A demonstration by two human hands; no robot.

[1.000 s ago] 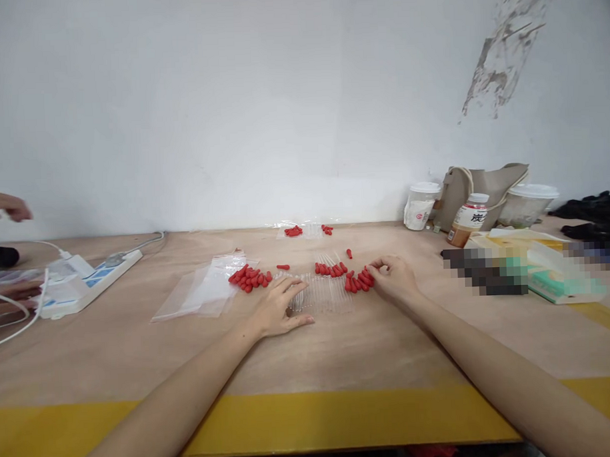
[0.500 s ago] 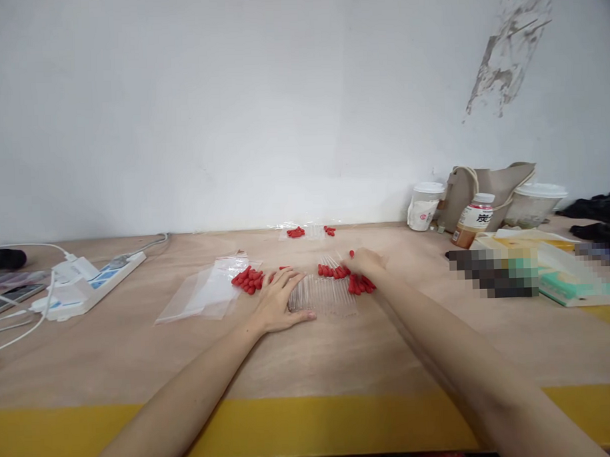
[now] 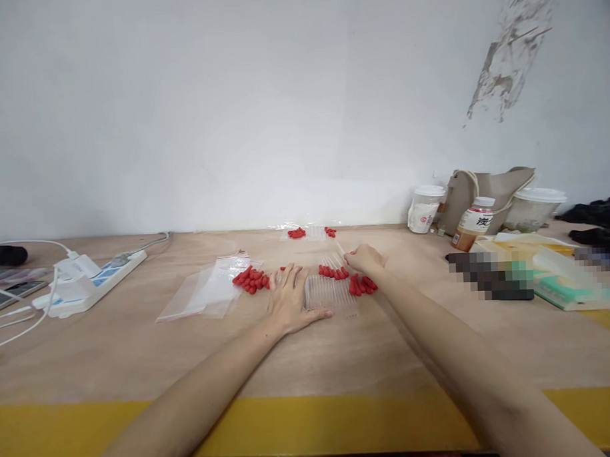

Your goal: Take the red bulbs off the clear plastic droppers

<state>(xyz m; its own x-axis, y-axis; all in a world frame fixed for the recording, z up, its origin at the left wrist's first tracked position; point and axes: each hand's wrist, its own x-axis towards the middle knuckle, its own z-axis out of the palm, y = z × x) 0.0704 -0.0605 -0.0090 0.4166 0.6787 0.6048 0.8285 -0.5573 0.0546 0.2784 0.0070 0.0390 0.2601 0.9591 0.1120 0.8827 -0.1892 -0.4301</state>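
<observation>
My left hand point(image 3: 292, 297) lies flat with fingers spread on the left part of a row of clear tubes point(image 3: 332, 293) on the wooden table point(image 3: 309, 348). My right hand point(image 3: 365, 258) is closed in a pinch on one clear tube, lifted at the far right end of the row. Red caps lie in a pile point(image 3: 251, 279) left of my left hand, in a line point(image 3: 333, 272) at the tubes' far end and in a cluster point(image 3: 364, 285) under my right wrist.
Clear zip bags point(image 3: 207, 293) lie left of the caps. A power strip with cables point(image 3: 89, 279) and a phone point(image 3: 7, 293) sit far left. More red caps in plastic point(image 3: 308, 232) lie by the wall. Cups, a bottle point(image 3: 473, 222), a bag and boxes stand at right.
My right hand moved from the red cap cluster to the far end of the tubes and pinched one up. My left hand slid slightly right. Another person's hand at far left left the view.
</observation>
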